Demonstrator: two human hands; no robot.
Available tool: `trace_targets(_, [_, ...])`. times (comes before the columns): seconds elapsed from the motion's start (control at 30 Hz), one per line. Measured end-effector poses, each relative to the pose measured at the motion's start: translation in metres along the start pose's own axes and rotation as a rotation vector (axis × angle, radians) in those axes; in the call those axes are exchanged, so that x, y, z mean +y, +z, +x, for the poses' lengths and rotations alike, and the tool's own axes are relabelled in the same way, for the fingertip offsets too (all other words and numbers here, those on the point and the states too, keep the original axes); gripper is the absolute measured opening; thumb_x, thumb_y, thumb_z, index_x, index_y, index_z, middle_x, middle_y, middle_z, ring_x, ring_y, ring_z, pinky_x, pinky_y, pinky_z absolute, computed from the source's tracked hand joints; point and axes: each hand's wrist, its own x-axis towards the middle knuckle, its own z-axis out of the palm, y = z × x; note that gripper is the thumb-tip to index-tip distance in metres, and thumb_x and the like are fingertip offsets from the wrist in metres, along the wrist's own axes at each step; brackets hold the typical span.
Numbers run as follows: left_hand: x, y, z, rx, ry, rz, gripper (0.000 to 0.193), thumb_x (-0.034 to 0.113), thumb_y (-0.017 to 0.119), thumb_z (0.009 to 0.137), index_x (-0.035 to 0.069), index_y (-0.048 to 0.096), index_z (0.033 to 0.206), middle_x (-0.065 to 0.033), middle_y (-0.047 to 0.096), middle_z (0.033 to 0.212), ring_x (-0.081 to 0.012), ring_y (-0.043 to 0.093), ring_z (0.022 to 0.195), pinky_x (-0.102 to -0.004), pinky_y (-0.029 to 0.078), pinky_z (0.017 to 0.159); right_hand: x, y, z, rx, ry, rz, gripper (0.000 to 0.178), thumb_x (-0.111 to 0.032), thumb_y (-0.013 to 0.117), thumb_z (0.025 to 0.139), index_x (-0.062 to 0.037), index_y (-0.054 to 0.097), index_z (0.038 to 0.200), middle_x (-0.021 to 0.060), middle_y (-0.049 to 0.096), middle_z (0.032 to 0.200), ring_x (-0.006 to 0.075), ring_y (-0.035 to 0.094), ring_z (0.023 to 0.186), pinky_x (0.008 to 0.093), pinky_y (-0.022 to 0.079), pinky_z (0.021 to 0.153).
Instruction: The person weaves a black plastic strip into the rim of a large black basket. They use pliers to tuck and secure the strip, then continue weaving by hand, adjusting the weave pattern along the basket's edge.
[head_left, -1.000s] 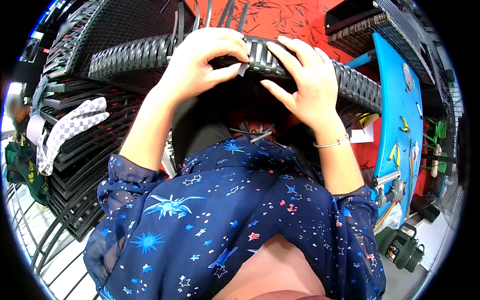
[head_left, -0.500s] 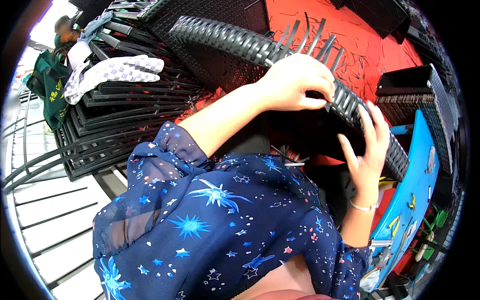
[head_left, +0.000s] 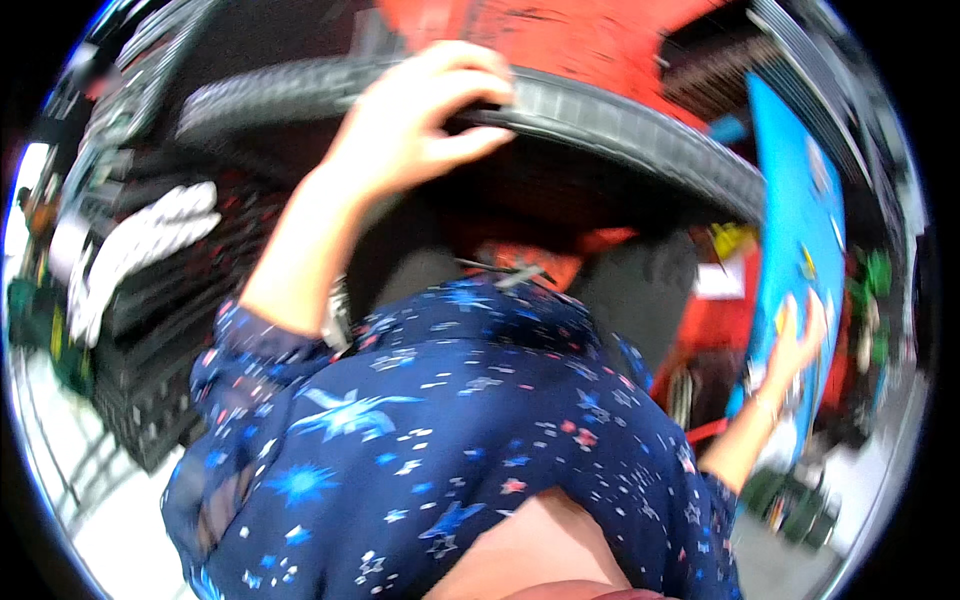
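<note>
A black woven rattan furniture piece (head_left: 610, 125) spans the view in front of me, its rounded woven rim curving from left to right. My left hand (head_left: 430, 115) is closed over that rim left of its middle, fingers curled on top and thumb on the near side. Far to the right, my right hand (head_left: 798, 345) is over a blue board, blurred, its thumb and fingers apart. Beside its thumb shows a bit of yellow, seemingly a tool handle (head_left: 782, 318); whether the fingers touch it is unclear. Another small yellow-handled tool (head_left: 808, 262) lies farther up the board.
The blue board (head_left: 790, 180) stands along the right. Red floor covering (head_left: 590, 50) with dark strip scraps lies beyond the rim. At left, a checked cloth glove (head_left: 150, 245) rests on stacked black frames (head_left: 165, 310). Another dark woven piece (head_left: 715, 60) stands at upper right.
My right hand has left the rim and moved right and down to the blue board. The left hand still grips the rim. The view has swung, and loose strip ends no longer show clearly.
</note>
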Motion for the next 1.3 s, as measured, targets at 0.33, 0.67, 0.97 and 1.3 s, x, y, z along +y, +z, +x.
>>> trace_targets(0.33, [-0.013, -0.028, -0.031, -0.086, -0.130, 0.151, 0.024, -0.001, 0.074, 0.088, 0.001, 0.068, 0.110, -0.0130, 0.063, 0.129, -0.0281, 0.057, 0.128, -0.0381, 0.039, 0.114, 0.179, 0.043, -0.100, 0.136, 0.728, 0.158, 0.042, -0.038, 0.084, 0.084, -0.0024, 0.079, 0.106, 0.0167, 0.077, 0.098, 0.0231, 0.072, 0.089, 0.0343, 0.056, 0.084])
trace_targets(0.67, [-0.033, -0.028, -0.043, -0.077, -0.151, 0.071, 0.024, -0.003, 0.074, 0.086, 0.001, 0.068, 0.109, -0.0128, 0.063, 0.127, -0.0276, 0.057, 0.127, -0.0386, 0.039, 0.114, 0.216, 0.010, -0.123, 0.151, 1.044, -0.241, 0.047, -0.046, 0.080, 0.078, -0.0031, 0.079, 0.097, 0.0155, 0.078, 0.100, 0.0318, 0.073, 0.098, 0.0421, 0.054, 0.094])
trace_targets(0.97, [-0.042, -0.035, -0.046, -0.086, -0.172, 0.071, 0.022, -0.004, 0.072, 0.086, 0.000, 0.068, 0.107, -0.0135, 0.063, 0.126, -0.0283, 0.058, 0.125, -0.0393, 0.039, 0.113, 0.192, 0.035, -0.047, -0.080, 0.612, -0.221, 0.057, -0.053, 0.073, 0.087, -0.0020, 0.073, 0.112, 0.0211, 0.073, 0.114, 0.0351, 0.069, 0.107, 0.0431, 0.052, 0.094])
trace_targets(1.3, [-0.039, -0.060, -0.027, -0.127, -0.138, -0.192, 0.021, 0.018, 0.068, 0.097, 0.002, 0.075, 0.107, -0.0115, 0.066, 0.117, -0.0266, 0.063, 0.112, -0.0376, 0.049, 0.099, 0.150, 0.060, 0.027, -0.896, 0.763, -0.587, 0.131, -0.100, 0.040, 0.071, 0.0062, 0.051, 0.146, 0.0302, 0.046, 0.154, 0.0443, 0.040, 0.147, 0.0684, 0.016, 0.119])
